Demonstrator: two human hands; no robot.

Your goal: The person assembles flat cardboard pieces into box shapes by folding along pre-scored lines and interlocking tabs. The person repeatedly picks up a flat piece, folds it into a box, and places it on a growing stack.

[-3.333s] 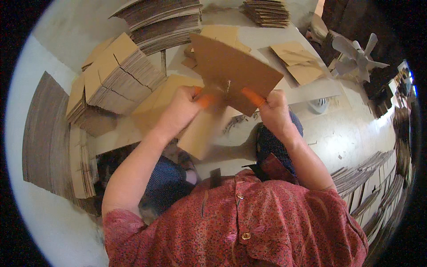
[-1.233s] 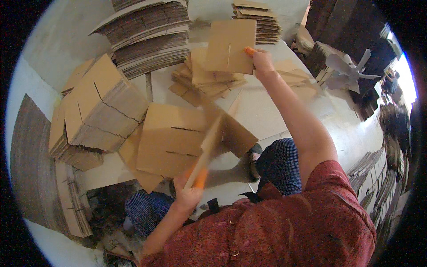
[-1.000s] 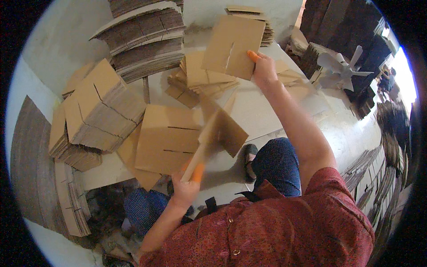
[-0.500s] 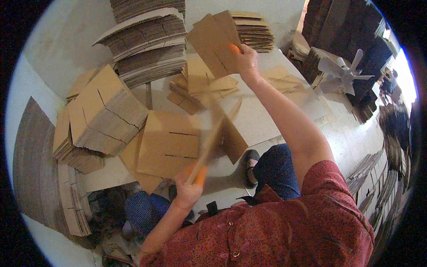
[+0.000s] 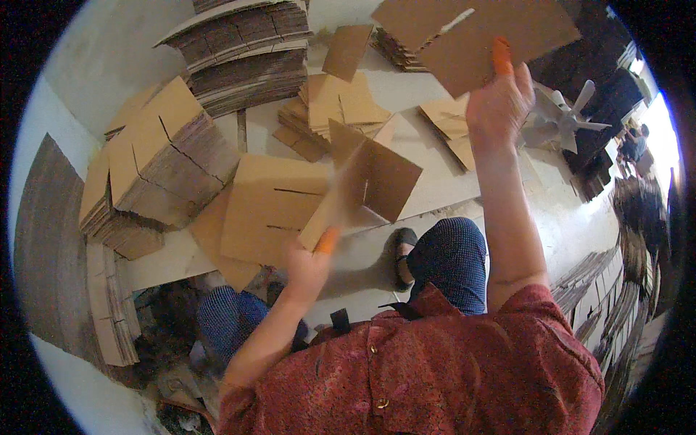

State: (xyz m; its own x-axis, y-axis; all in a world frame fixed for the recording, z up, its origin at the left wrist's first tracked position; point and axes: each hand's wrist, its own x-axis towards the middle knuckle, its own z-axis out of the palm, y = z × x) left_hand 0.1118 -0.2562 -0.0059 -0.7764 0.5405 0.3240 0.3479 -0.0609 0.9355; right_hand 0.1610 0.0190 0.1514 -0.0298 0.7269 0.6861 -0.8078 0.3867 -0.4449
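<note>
Brown slotted panel (image 5: 540, 36) sits at one o'clock, pinched by the right hand (image 5: 499, 109); left hand (image 5: 306, 268) fingers grip crossed panels (image 5: 391, 174) near centre. Apparent step: panel handling; next move likely calls for slot alignment.

Cut stack (image 5: 174, 163): table's (image 5: 447, 177) left end
Tall stack (image 5: 250, 76): behind cut stack
Flat sheet (image 5: 250, 206): near edge, beside cut stack
Joined pieces (image 5: 391, 174): right of flat sheet
Loose pile (image 5: 337, 105): mid-table
Fan (image 5: 568, 119): past right edge
</note>
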